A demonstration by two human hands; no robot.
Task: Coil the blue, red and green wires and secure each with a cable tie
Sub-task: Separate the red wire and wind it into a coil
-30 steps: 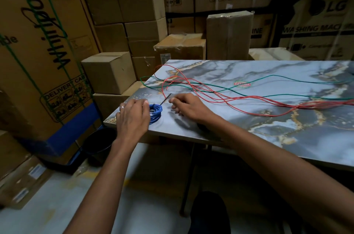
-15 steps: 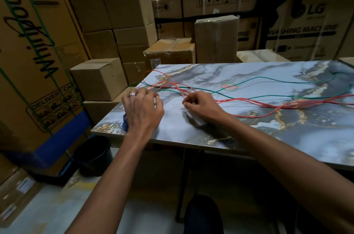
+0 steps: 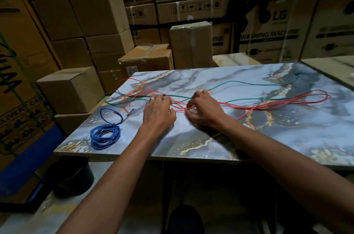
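Blue wire (image 3: 105, 132): coiled, lying on the marble-patterned desk (image 3: 287, 138) near its front left corner. One looser loop stands off the back of the coil. A thin dark strip, probably a cable tie (image 3: 128, 114), runs from the coil toward the back right; whether it is cinched cannot be told.

Red wire (image 3: 277, 104): uncoiled, spread in long overlapping loops across the middle of the desk, from the left rear area out to the right side.

Green wire (image 3: 249, 84): uncoiled, running in long strands across the desk behind and through the red loops, reaching the far right corner.

Left hand (image 3: 159, 113): palm down on the desk over the red strands, well right of the blue coil. Fingers curled into the tangle; a ring shows on one finger. Whether they actually grip a strand is hidden by the back of the hand.

Right hand (image 3: 206, 108): just beside the left, fingers curled, pinching red strands near the fingertips.

Surroundings: stacked cardboard boxes (image 3: 92, 13) behind and left of the desk; a dark bucket (image 3: 70, 178) on the floor below the left corner.
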